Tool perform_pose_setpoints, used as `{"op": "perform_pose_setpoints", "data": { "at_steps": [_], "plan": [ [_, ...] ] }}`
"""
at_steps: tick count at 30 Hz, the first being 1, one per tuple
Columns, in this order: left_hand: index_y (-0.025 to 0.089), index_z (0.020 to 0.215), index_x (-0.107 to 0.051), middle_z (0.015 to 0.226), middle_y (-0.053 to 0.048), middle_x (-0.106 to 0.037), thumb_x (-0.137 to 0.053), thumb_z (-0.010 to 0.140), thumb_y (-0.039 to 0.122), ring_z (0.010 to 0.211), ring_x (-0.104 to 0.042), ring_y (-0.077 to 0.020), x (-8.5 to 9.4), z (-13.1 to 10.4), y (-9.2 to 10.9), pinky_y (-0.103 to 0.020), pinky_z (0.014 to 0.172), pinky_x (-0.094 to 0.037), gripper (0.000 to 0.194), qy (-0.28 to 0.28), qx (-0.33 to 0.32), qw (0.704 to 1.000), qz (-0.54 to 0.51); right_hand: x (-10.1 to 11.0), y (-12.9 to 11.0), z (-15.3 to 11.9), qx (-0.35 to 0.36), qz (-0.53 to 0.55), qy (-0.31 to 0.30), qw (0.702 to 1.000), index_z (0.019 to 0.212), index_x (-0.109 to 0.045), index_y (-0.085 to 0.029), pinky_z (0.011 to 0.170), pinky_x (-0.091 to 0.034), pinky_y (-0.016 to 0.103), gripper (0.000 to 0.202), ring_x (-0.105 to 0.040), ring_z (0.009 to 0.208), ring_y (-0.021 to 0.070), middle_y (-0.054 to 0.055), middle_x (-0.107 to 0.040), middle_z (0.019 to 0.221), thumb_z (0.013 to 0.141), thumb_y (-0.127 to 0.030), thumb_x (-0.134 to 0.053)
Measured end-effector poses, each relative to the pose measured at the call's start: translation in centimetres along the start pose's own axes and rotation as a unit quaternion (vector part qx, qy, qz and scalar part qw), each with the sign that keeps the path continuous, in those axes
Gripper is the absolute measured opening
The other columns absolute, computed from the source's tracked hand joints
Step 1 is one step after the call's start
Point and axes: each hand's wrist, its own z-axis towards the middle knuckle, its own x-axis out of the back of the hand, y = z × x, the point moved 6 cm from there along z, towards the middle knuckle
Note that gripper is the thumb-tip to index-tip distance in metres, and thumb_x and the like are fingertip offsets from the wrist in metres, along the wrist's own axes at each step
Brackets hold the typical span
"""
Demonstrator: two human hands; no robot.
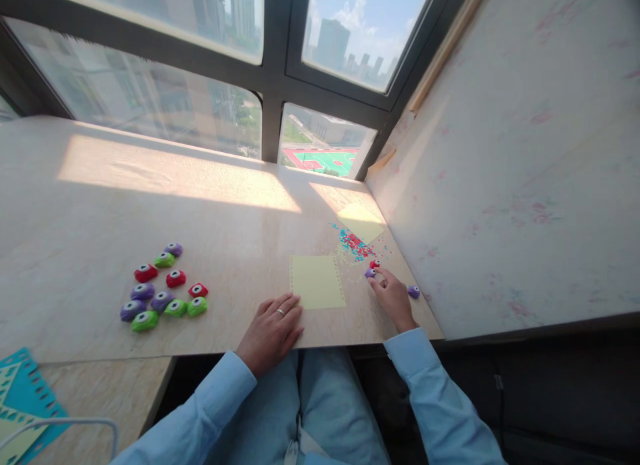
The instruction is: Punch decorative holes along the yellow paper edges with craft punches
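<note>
My left hand (pixel 275 328) lies flat at the table's front edge, its fingertips on the lower left corner of a pale yellow sheet of paper (pixel 317 281). Small holes line the sheet's side edges. To the right, my right hand (pixel 393 298) has thumb and fingers closed around a small purple craft paper punch (pixel 370 273). Just behind it is a red paper punch (pixel 375 263), close to the fingertips. Another purple punch (pixel 413 291) sits right of this hand, near the wall side.
Red, blue and yellow paper bits (pixel 355 245) are scattered before a second yellow sheet (pixel 363 223). Several purple, green and red punches (pixel 163 301) cluster at left. Punched blue paper (pixel 47 401) and a white cable (pixel 75 421) lie lower left. A wall (pixel 525 185) bounds the right.
</note>
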Motion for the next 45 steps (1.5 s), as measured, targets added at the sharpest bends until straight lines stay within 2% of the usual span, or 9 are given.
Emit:
{"op": "perform_pose_setpoints", "data": {
  "at_steps": [5,10,16,20,26,31,34,39,45],
  "plan": [
    [0.021,0.116,-0.064,0.125,-0.015,-0.064,-0.055,0.089,0.028,0.124,-0.052,-0.0309,0.3,0.3,0.1,-0.048,0.104,-0.036,0.029,0.005,0.01,1.0,0.012,-0.3,-0.1,0.1,0.013,-0.054,-0.01,0.998,0.111,-0.071,-0.019,0.058,-0.035,0.03,0.042,-0.056,0.056,0.0211,0.001,-0.062,0.056,0.082,-0.042,-0.051],
    [0.021,0.12,-0.062,0.128,-0.016,-0.061,-0.055,0.089,0.025,0.127,-0.049,-0.0327,0.1,1.7,1.0,-0.05,0.106,-0.033,0.032,0.012,0.015,1.0,-0.011,0.4,-0.1,-0.6,0.006,-0.036,-0.001,0.999,0.099,-0.072,-0.018,0.057,-0.036,0.03,0.041,-0.059,0.058,0.0212,0.002,-0.063,0.058,0.083,-0.051,-0.053],
    [0.021,0.123,-0.061,0.137,-0.017,-0.056,-0.059,0.087,0.028,0.137,-0.04,-0.0342,-1.3,4.4,1.9,-0.052,0.11,-0.027,0.036,0.002,-0.004,0.997,-0.075,1.2,-0.6,-3.0,0.023,0.038,0.022,0.999,0.09,-0.069,-0.018,0.059,-0.043,0.029,0.047,-0.058,0.059,0.0186,0.003,-0.063,0.064,0.082,-0.063,-0.057],
    [0.019,0.129,-0.056,0.142,-0.017,-0.052,-0.067,0.083,0.034,0.14,-0.035,-0.0348,-2.3,5.6,2.4,-0.053,0.111,-0.026,0.05,-0.02,-0.014,1.0,-0.004,0.4,-1.7,-5.0,0.053,0.054,-0.023,0.997,0.082,-0.065,-0.018,0.064,-0.048,0.031,0.04,-0.057,0.062,0.017,0.006,-0.063,0.079,0.084,-0.058,-0.059],
    [0.019,0.121,-0.061,0.133,-0.015,-0.059,-0.065,0.084,0.047,0.126,-0.049,-0.0329,-3.2,5.7,2.5,-0.049,0.102,-0.038,0.047,-0.015,-0.01,0.992,0.123,-1.1,-3.3,-6.3,0.072,0.106,-0.067,0.989,0.088,-0.061,-0.02,0.07,-0.051,0.032,0.021,-0.061,0.074,0.0193,0.004,-0.063,0.083,0.086,-0.04,-0.064],
    [0.022,0.107,-0.066,0.126,-0.011,-0.062,-0.068,0.084,0.043,0.117,-0.052,-0.0307,-3.3,5.8,2.2,-0.047,0.096,-0.04,0.032,0.016,0.004,0.99,0.143,-2.1,-3.9,-6.1,0.106,0.157,-0.091,0.978,0.104,-0.067,-0.021,0.079,-0.053,0.034,0.021,-0.064,0.087,0.0208,0.007,-0.065,0.099,0.088,-0.035,-0.063],
    [0.023,0.103,-0.067,0.124,-0.009,-0.063,-0.068,0.084,0.041,0.115,-0.053,-0.0291,-3.2,5.9,2.2,-0.046,0.095,-0.04,0.026,0.023,0.006,0.99,0.136,-2.6,-3.6,-6.0,0.112,0.191,-0.106,0.969,0.106,-0.07,-0.022,0.078,-0.055,0.033,0.022,-0.064,0.091,0.0211,0.008,-0.064,0.104,0.09,-0.035,-0.062],
    [0.024,0.102,-0.068,0.122,-0.009,-0.064,-0.068,0.084,0.041,0.113,-0.054,-0.0285,-3.2,6.0,2.2,-0.046,0.093,-0.041,0.025,0.025,0.007,0.991,0.134,-2.9,-2.6,-6.1,0.121,0.229,-0.094,0.961,0.107,-0.072,-0.023,0.075,-0.056,0.032,0.023,-0.065,0.094,0.0211,0.009,-0.066,0.105,0.089,-0.035,-0.064],
    [0.022,0.104,-0.068,0.124,-0.01,-0.064,-0.067,0.085,0.043,0.114,-0.054,-0.0296,-3.2,5.9,2.3,-0.047,0.094,-0.041,0.028,0.022,0.007,0.989,0.148,-2.7,-2.5,-6.3,0.153,0.245,-0.073,0.955,0.11,-0.073,-0.026,0.086,-0.055,0.036,0.023,-0.066,0.099,0.0221,0.008,-0.069,0.106,0.09,-0.034,-0.063]
  ]
}}
